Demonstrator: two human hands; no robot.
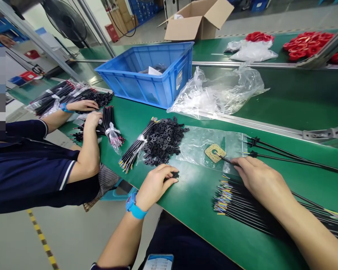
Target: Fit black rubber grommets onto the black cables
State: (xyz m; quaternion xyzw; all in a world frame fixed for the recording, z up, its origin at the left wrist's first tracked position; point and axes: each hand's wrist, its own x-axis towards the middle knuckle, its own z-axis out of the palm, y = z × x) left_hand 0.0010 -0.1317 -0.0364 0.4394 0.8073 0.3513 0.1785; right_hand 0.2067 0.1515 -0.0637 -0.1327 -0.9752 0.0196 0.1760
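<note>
My left hand (157,185), with a blue wrist strap, pinches a small black plastic clip (175,174) just above the green table. Close behind it lies a heap of the same black clips (165,140). My right hand (260,180) grips a black cable (224,159) near its end. That cable's stripped tip meets a yellow sponge (213,153) resting on a clear plastic bag (195,147). Below my right hand, many black cables (248,206) lie side by side, their coloured wire ends pointing left. Several cables with black clips on them (287,152) lie at the right.
A tied cable bundle (136,144) lies left of the clip heap. At the back stand a blue crate (146,86) and a crumpled plastic bag (216,93). Red parts (310,45) sit beyond the metal rail. A co-worker's hands (91,114) handle cables at the left.
</note>
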